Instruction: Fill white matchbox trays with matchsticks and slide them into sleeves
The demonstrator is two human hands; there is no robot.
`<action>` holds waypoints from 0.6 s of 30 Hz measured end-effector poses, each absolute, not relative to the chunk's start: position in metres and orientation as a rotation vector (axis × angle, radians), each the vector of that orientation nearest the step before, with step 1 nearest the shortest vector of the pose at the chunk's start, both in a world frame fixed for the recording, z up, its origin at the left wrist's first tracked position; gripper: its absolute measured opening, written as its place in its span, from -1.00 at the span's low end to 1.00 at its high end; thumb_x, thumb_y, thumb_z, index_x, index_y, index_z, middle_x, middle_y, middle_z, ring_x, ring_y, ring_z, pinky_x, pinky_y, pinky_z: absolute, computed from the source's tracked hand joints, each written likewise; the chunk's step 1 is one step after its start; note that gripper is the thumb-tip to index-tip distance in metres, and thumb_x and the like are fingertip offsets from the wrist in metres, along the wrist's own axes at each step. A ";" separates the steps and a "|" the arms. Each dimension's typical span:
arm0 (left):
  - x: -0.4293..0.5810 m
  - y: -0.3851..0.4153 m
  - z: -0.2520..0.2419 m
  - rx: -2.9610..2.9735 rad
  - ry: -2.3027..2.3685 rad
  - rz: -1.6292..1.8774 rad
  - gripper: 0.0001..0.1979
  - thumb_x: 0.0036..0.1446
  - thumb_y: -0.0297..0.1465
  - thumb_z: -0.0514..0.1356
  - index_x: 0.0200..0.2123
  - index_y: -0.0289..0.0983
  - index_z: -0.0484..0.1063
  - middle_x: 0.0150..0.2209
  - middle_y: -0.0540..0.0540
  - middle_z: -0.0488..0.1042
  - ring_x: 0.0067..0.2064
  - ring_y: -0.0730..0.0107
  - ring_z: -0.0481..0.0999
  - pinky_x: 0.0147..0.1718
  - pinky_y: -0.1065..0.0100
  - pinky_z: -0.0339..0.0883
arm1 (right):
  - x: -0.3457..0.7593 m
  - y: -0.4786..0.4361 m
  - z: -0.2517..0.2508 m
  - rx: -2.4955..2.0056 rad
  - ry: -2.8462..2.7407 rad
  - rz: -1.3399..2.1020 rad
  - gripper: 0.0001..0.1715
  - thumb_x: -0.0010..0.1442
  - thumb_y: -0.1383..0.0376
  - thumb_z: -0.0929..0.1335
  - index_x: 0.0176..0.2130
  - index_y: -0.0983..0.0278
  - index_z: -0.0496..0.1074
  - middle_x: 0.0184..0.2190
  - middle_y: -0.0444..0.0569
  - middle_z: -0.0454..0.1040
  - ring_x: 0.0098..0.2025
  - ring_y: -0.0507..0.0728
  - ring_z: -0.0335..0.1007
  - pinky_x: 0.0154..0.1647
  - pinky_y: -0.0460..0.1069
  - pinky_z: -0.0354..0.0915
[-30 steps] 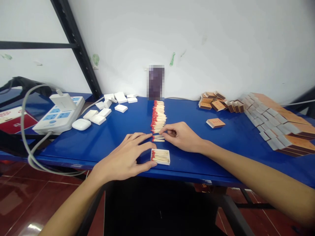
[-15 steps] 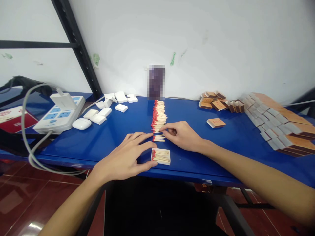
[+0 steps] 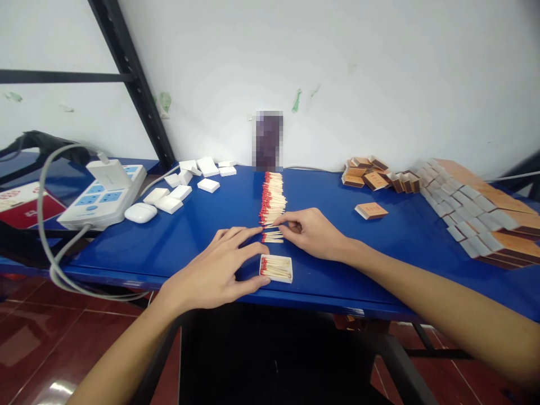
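Note:
A long row of red-headed matches (image 3: 275, 197) lies on the blue table, heads to the left. A few matches at its near end lie slightly apart. My right hand (image 3: 314, 233) has its thumb and index finger closed at the plain ends of matches near that gap. Stretched out on the other side, my left hand (image 3: 215, 267) touches the match heads with its index fingertip. Its thumb rests at the lower left corner of a small white matchbox tray (image 3: 291, 275), which holds several matches, heads left.
Small white trays (image 3: 208, 185) lie at the back left, near a white earbud case (image 3: 140, 212) and a power strip (image 3: 103, 194). A single matchbox sleeve (image 3: 371, 211) lies right of centre. More sleeves are piled behind it, with stacked matchboxes (image 3: 485, 214) at far right.

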State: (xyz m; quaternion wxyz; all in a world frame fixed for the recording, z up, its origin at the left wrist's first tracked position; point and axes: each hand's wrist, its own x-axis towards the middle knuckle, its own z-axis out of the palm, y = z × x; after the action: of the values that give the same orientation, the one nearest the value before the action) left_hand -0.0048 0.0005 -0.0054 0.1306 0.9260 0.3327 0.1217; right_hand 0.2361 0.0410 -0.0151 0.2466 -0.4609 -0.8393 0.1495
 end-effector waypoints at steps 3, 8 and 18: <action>-0.005 0.000 -0.005 2.697 0.962 0.364 -0.66 0.30 -0.08 0.08 0.02 -0.11 0.40 0.30 -0.13 0.21 0.28 -0.01 0.16 0.17 -0.05 0.11 | 0.236 0.040 -0.014 -1.272 -2.284 0.436 -0.75 0.20 0.38 0.30 -0.19 0.35 0.56 -0.63 -0.24 0.23 -0.58 -0.04 0.06 -0.43 -0.09 0.06; -0.006 0.001 -0.006 2.703 0.968 0.345 -0.64 0.31 -0.10 0.09 0.07 -0.10 0.37 0.34 -0.14 0.16 0.31 -0.02 0.12 0.18 -0.07 0.09 | 0.236 0.036 -0.014 -1.229 -2.236 0.522 -0.78 0.19 0.35 0.30 -0.30 0.34 0.56 -0.66 -0.26 0.17 -0.59 -0.05 0.04 -0.44 -0.09 0.06; -0.006 0.001 -0.006 2.699 0.960 0.349 -0.64 0.31 -0.09 0.09 0.07 -0.10 0.38 0.32 -0.13 0.19 0.30 0.00 0.14 0.18 -0.05 0.08 | 0.235 0.040 -0.017 -1.260 -2.262 0.377 -0.67 0.20 0.39 0.26 -0.18 0.36 0.59 -0.68 -0.25 0.19 -0.62 -0.05 0.01 -0.44 -0.10 0.06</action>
State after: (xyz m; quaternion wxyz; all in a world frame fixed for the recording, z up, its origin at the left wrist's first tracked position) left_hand -0.0055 0.0011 -0.0060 0.1276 0.9277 0.3298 0.1198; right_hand 0.2349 0.0404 -0.0166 0.2596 -0.4651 -0.8348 0.1393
